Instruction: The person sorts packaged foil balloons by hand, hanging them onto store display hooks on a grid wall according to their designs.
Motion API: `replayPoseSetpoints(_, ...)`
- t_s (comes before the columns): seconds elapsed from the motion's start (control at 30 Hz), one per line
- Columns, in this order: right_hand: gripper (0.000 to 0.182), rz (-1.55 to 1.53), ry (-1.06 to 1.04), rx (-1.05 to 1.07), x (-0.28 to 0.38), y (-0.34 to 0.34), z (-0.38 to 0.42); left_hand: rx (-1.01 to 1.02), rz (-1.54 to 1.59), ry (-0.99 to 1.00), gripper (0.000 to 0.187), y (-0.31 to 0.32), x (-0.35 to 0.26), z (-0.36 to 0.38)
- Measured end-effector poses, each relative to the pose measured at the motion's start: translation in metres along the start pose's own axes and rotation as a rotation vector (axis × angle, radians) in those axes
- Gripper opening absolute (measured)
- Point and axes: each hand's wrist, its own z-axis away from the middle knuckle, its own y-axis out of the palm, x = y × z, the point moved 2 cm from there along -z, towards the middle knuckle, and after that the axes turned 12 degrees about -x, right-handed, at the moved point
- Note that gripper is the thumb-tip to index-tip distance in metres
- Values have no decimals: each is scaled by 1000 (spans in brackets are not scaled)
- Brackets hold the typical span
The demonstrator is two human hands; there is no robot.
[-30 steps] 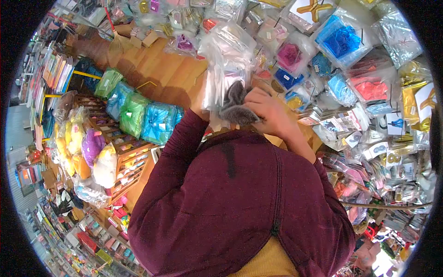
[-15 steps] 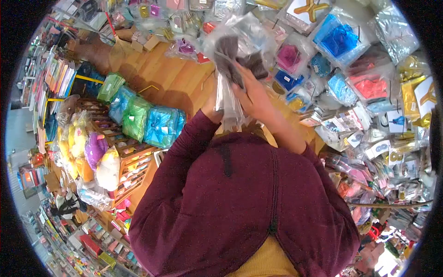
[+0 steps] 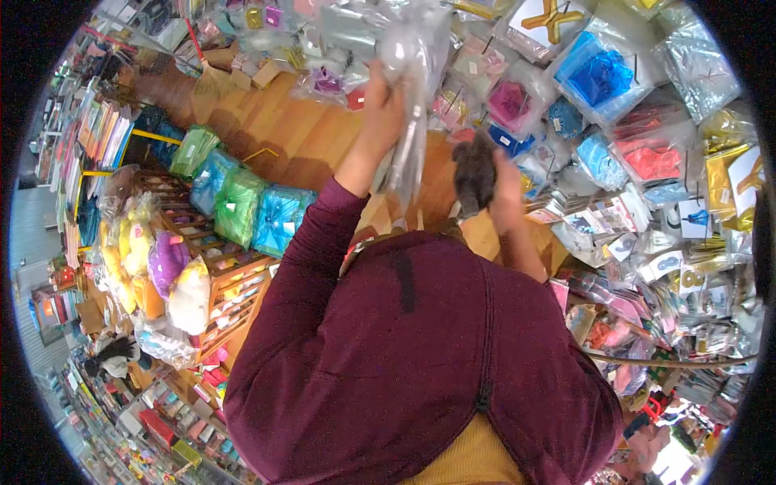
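My left hand [image 3: 378,121] is closed around a clear plastic bag [image 3: 412,105], which hangs in long shiny folds and spreads upward past the fingers. To the right of it, my right hand [image 3: 508,194] is blurred by motion and grips a dark grey-brown cloth [image 3: 475,174], bunched up and held apart from the bag. Both hands are out in front of my chest, over the wooden floor. Wall-hung packets in clear bags, among them a dark blue packet [image 3: 508,139], lie just beyond the cloth.
On the left, green and blue wrapped packages [image 3: 240,206] line a wooden slatted rack [image 3: 234,299] beside bagged plush toys [image 3: 166,263]. A broom [image 3: 212,79] stands farther off. Hanging packets, including a bright blue one [image 3: 598,73], crowd the right side.
My hands have separated. The right hand has moved right and down with the dark cloth, while the left has risen with the clear bag; earlier the cloth was against the bag between both hands.
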Motion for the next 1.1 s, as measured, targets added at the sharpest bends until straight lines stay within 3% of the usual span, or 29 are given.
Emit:
replayPoseSetpoints(0.03,29,-1,4,-8,19,4,-4,34,-163,188,38,6,0,0)
replayPoseSetpoints(0.1,32,-243,251,68,79,24,-11,39,-267,191,41,16,-9,9)
replayPoseSetpoints(0.13,32,-247,247,56,84,33,-11,31,-373,198,43,20,-11,12)
replayPoseSetpoints(0.2,39,60,-31,142,91,56,-8,64,-252,136,45,23,8,21)
replayPoseSetpoints(0.23,39,59,-34,135,90,66,-4,82,-136,71,47,23,18,23)
replayPoseSetpoints(0.3,47,304,-315,130,89,80,6,146,-7,-13,50,20,5,34)
replayPoseSetpoints(0.37,52,311,-324,145,87,78,6,172,335,-495,50,15,18,40)
replayPoseSetpoints(0.43,51,655,-572,98,90,74,6,231,278,-581,48,5,35,44)
replayPoseSetpoints(0.5,45,693,-640,87,101,80,10,239,721,-787,52,7,27,48)
replayPoseSetpoints(0.57,41,1005,-707,160,103,88,15,196,747,-670,51,15,20,48)
replayPoseSetpoints(0.6,36,1042,-839,134,99,94,16,153,770,-557,49,17,17,48)
replayPoseSetpoints(0.63,36,1044,-838,132,98,98,19,155,771,-558,49,19,17,49)
replayPoseSetpoints(0.7,39,1034,-767,204,99,104,27,25,544,-633,42,18,23,48)
replayPoseSetpoints(0.77,35,893,-802,175,105,99,33,69,579,-710,41,10,39,46)
replayPoseSetpoints(0.87,27,650,-762,252,101,81,36,-51,692,-910,35,-5,37,46)
replayPoseSetpoints(0.93,29,349,-322,178,96,63,34,-87,718,-868,35,-8,22,38)
replayPoseSetpoints(1.0,29,232,63,-103,98,44,19,-38,666,-794,36,-18,16,35)
replayPoseSetpoints(1.07,32,-231,72,-119,132,33,6,-41,663,-737,36,-15,9,34)
replayPoseSetpoints(1.1,32,-232,71,-122,131,35,0,-41,664,-678,36,-12,5,33)
